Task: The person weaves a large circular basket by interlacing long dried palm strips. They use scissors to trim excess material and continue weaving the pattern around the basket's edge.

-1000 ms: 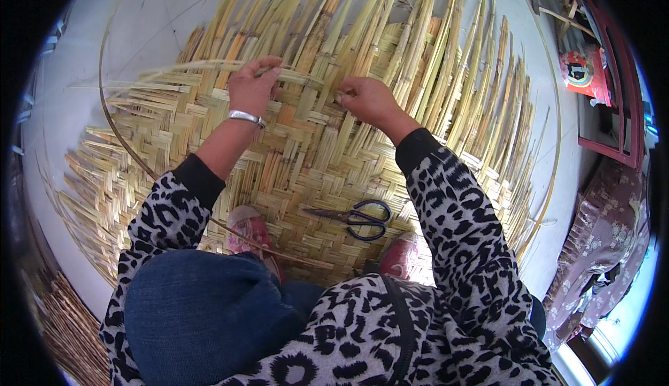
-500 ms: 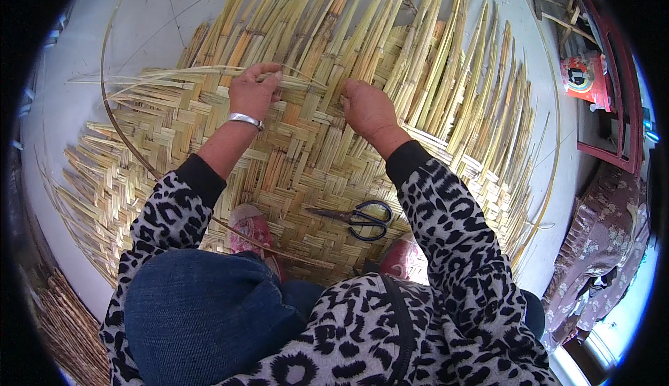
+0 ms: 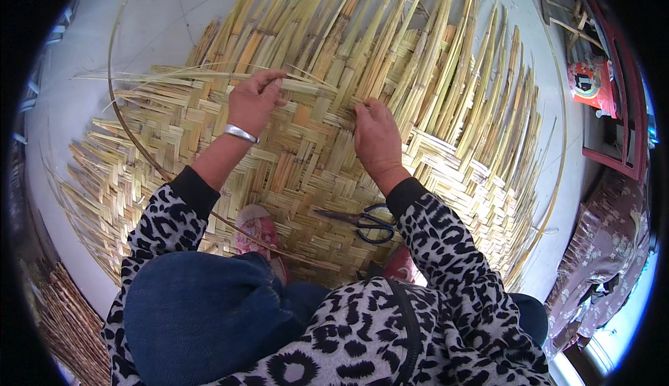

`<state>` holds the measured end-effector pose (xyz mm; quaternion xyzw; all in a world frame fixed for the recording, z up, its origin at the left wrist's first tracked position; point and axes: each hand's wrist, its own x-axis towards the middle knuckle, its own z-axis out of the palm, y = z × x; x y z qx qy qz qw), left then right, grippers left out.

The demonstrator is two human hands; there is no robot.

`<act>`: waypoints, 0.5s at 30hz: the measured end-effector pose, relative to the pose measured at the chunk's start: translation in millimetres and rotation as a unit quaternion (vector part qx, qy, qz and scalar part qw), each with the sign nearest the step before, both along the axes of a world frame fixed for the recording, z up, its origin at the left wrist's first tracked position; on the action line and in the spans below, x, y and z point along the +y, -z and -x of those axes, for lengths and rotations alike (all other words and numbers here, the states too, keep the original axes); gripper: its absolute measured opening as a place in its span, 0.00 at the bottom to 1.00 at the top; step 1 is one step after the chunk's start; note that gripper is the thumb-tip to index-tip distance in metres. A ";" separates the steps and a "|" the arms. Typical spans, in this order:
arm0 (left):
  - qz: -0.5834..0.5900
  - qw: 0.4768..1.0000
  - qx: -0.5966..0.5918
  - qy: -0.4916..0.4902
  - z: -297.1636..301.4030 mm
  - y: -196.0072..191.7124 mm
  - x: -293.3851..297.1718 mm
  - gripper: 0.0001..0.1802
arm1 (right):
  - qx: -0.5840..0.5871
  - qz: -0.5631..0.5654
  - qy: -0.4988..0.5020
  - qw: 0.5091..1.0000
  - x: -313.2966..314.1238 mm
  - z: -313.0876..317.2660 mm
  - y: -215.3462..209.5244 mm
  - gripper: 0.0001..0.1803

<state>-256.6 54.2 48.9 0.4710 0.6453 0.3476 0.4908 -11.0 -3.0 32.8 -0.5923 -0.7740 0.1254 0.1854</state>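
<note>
Under me spreads a mat [image 3: 300,170] of flattened, split reed strips in a zigzag weave, its unwoven ends fanning out at the far side. My left hand [image 3: 254,104], with a silver bracelet at the wrist, is closed at the mat's far part on a pale reed strip [image 3: 188,74] that runs crosswise and sticks out to the left. To its right, my right hand [image 3: 378,139] pinches at the weave near the strip's right end; its fingertips partly hide what they grip. Dark-handled scissors [image 3: 362,222] lie on the mat between my feet and right forearm.
A long thin reed [image 3: 132,139] curves over the mat's left side. My pink shoes [image 3: 256,229] stand on the mat. Brown stalks [image 3: 73,316] are heaped at lower left. On the right are a dark red wooden frame [image 3: 631,107], a red package [image 3: 592,86] and a floral cloth [image 3: 599,246].
My right hand has moved slightly nearer and to the right along the weave. The left hand has stayed nearly in place at the crosswise strip. The view has shifted a little.
</note>
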 end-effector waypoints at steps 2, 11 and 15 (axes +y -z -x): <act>-0.010 1.000 0.022 0.005 -0.3 0.8 0.3 0.12 | -0.034 0.016 -0.010 0.999 -0.4 -0.8 2.8 0.18; 0.093 0.976 -0.141 -0.135 2.3 16.7 20.1 0.10 | -0.101 0.041 -0.068 0.992 4.1 -3.1 -10.2 0.16; 0.067 0.972 -0.171 -0.147 6.7 13.9 20.8 0.08 | -0.068 0.064 -0.079 0.993 30.2 -4.3 -24.5 0.14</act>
